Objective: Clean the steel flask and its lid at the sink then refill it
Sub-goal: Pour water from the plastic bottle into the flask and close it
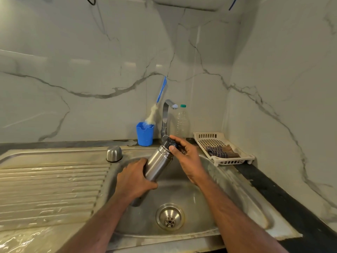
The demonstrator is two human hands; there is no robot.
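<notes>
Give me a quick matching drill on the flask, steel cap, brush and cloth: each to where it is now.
Things:
1. flask
2. steel cap
3. brush
4. cloth

Places:
A. in the blue cup
B. in the white tray
C. held over the sink
D. on the sink rim beside the drainboard

Pairs: 1-C, 2-D, 3-A, 4-B

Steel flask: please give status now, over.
Left hand grips flask body, tilted over sink. Right hand grips black stopper. Steel cap on drainboard. Nothing blocking.
</notes>
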